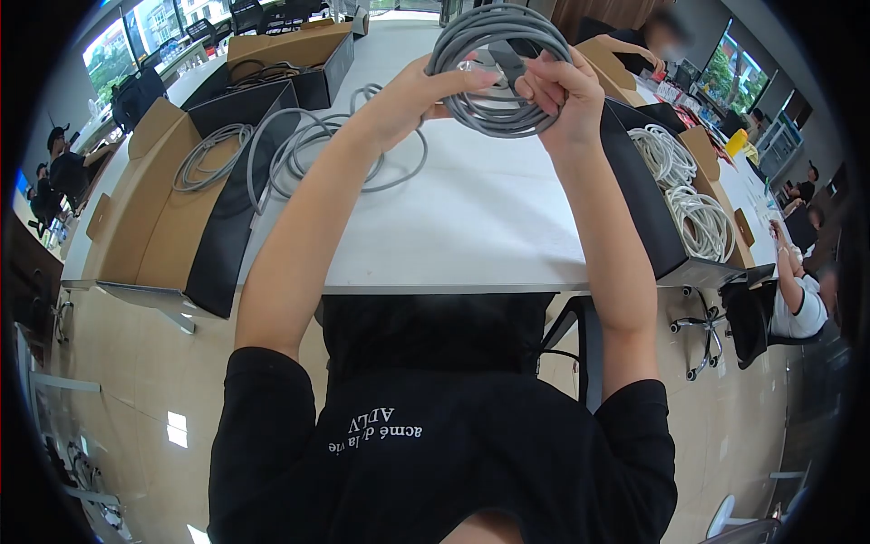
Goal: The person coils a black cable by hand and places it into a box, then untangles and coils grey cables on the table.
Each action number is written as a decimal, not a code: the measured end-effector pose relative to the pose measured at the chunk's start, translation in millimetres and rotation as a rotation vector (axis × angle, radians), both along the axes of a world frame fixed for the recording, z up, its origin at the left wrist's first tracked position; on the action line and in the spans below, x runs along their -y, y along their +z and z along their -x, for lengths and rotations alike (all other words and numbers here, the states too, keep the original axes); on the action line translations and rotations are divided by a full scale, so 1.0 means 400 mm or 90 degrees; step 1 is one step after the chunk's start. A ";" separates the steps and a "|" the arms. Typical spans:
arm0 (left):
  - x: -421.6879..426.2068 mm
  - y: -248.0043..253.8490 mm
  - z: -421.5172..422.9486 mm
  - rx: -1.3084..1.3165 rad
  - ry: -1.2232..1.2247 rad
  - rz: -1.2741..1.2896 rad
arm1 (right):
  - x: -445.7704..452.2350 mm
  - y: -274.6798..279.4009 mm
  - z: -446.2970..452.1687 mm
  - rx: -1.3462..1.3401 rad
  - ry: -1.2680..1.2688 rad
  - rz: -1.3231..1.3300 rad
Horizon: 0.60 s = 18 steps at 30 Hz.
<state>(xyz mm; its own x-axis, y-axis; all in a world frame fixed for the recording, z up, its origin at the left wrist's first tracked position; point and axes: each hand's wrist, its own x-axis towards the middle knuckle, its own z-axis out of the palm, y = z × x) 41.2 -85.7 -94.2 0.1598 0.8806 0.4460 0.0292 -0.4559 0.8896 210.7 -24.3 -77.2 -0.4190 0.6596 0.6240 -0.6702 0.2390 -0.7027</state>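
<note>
A thick coil of grey cable (498, 118) is held up over the far part of the white table (453, 218). My left hand (412, 100) grips the coil's left side, thumb pointing inward across it. On the right side, the fingers of my right hand (566, 95) are curled round the coil. A dark flat piece shows inside the loop between my hands; what it is I cannot make out. Loose loops of grey cable (294, 154) lie on the table beyond my left forearm and reach to the open box (168, 227) at the left.
Another open box (308, 68) at the back left holds dark cables. At the right, a black box (643, 199) contains white cable coils (698, 218). Several people sit around the room, one person (648, 45) behind the right box. An office chair (752, 317) stands right.
</note>
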 end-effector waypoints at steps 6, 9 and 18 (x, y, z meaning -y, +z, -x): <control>-0.025 -0.021 -0.003 0.137 -0.029 -0.058 | -0.009 -0.012 0.004 -0.052 0.043 0.021; -0.012 -0.014 -0.018 0.138 0.002 -0.126 | -0.015 -0.010 0.005 -0.026 0.072 0.078; 0.005 -0.012 -0.004 -0.489 0.378 -0.249 | -0.029 -0.064 0.060 0.254 -0.697 -0.730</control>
